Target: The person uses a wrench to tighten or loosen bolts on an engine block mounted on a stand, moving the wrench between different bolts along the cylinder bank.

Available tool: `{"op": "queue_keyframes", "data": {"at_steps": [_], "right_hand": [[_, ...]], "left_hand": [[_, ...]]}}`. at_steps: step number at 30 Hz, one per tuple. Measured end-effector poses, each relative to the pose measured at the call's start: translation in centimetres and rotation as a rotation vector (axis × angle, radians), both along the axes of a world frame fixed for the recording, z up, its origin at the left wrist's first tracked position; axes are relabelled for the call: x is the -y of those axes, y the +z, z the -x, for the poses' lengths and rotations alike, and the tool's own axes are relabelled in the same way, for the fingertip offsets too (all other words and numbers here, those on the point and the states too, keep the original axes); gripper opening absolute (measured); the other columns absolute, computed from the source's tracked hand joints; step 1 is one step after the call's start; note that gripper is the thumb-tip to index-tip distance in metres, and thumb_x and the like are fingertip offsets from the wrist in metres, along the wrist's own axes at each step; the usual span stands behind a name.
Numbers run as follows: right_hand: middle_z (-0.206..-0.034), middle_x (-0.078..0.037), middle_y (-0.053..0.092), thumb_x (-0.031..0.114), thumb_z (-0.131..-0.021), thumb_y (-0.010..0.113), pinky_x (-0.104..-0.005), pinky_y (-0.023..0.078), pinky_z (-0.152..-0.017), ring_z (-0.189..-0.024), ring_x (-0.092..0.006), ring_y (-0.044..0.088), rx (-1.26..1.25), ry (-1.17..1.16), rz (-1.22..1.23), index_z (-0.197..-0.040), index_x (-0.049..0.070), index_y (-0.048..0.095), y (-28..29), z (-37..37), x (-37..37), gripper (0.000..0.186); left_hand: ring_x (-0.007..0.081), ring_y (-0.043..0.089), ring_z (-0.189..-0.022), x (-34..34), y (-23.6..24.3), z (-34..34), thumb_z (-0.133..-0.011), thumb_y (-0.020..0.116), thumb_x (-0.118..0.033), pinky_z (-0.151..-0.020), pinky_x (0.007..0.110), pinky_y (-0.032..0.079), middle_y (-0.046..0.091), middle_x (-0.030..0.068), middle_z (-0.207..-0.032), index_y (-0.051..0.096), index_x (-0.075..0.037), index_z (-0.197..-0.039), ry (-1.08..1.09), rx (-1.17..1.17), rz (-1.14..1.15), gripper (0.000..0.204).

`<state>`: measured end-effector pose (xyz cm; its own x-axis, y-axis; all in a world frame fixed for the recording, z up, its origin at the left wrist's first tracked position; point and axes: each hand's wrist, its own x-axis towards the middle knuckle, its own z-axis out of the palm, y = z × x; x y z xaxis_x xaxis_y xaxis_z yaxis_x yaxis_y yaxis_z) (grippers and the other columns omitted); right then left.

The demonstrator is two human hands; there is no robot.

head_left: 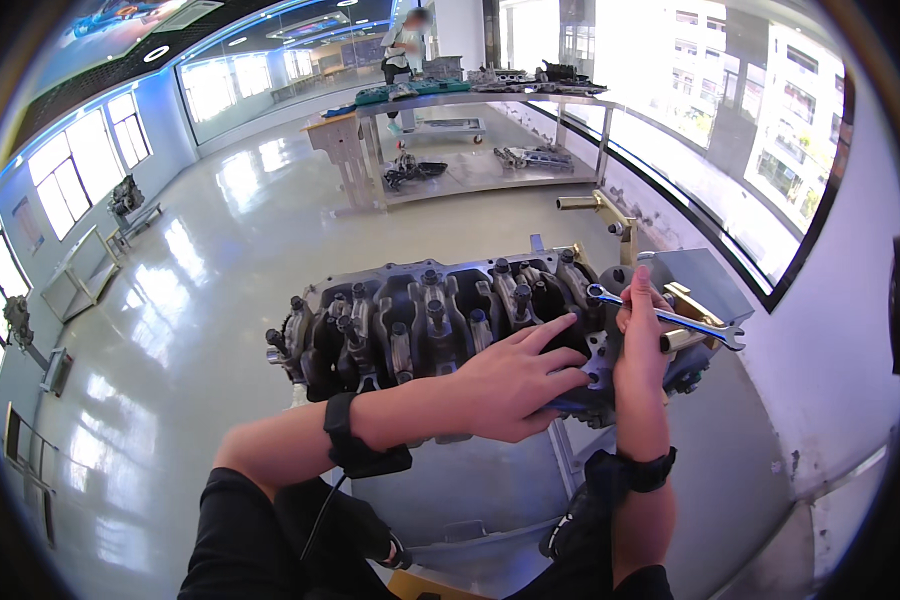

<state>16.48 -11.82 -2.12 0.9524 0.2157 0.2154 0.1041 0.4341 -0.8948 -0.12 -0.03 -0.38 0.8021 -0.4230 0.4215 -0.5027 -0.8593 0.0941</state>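
In front of me an engine block (467,284) is mounted with its crankshaft side up. Several dark bearing caps with upright bolts (435,312) run along it. My left hand (520,382) reaches across the near right part of the block. Its fingers are spread, with the fingertips over the block's right end; nothing shows in its grasp. Beside it, my right hand (642,335) is closed around a combination wrench (695,324). The ring end points left over the block and the open end sticks out to the right. My right thumb points up, and the curled fingers are partly hidden.
Brass-coloured arms of an engine stand (620,215) jut out at the block's right end. Farther back stands a metal workbench (590,103) bearing engine parts, with more on its lower shelf. A person (404,48) is behind it. A wall with large windows runs along the right.
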Motion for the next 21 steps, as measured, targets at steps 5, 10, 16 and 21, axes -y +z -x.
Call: {"op": "queue_keyframes", "data": {"at_steps": [5,10,16,21], "right_hand": [[-0.059,0.003,0.045,0.04,-0.087,0.073,-0.0204,0.024,-0.049,-0.051,-0.0048,0.036,-0.029,0.018,-0.074,-0.069,0.007,0.057,0.3,0.7,-0.9,0.041],[-0.066,0.002,0.052,0.029,-0.088,0.072,-0.0202,0.032,-0.055,-0.059,-0.0054,0.044,0.059,0.057,-0.165,-0.078,0.002,0.063,0.6,0.9,-1.1,0.03],[-0.091,-0.004,0.067,0.0,-0.085,0.066,-0.0237,0.048,-0.075,-0.079,-0.0086,0.059,0.251,0.049,0.114,-0.108,-0.005,0.067,2.3,3.0,-1.1,0.023],[-0.09,-0.007,0.067,-0.002,-0.083,0.068,-0.027,0.049,-0.076,-0.083,-0.0163,0.061,0.636,-0.094,0.327,-0.108,-0.004,0.068,1.9,3.5,-0.6,0.025]], "left_hand": [[0.0451,0.03,-0.137,-0.2,-0.4,0.1,-0.075,0.069,-0.019,-0.107,0.053,0.037,0.052,0.011,-0.131,0.054,-0.009,-0.124,0.023,-0.009,-0.002,0.052],[0.046,0.031,-0.137,-0.2,-0.6,0.0,-0.075,0.068,-0.019,-0.108,0.054,0.036,0.052,0.0114,-0.129,0.054,-0.009,-0.121,-0.01,0.012,0.021,0.049],[0.047,0.034,-0.134,-0.2,-0.4,-0.1,-0.075,0.067,-0.021,-0.108,0.053,0.036,0.056,0.0137,-0.121,0.057,-0.005,-0.117,-0.016,0.048,0.026,0.046],[0.0469,0.032,-0.135,0.0,-0.4,-0.2,-0.075,0.067,-0.02,-0.109,0.054,0.035,0.054,0.0131,-0.124,0.055,-0.006,-0.119,-0.007,0.014,0.019,0.048]]}}
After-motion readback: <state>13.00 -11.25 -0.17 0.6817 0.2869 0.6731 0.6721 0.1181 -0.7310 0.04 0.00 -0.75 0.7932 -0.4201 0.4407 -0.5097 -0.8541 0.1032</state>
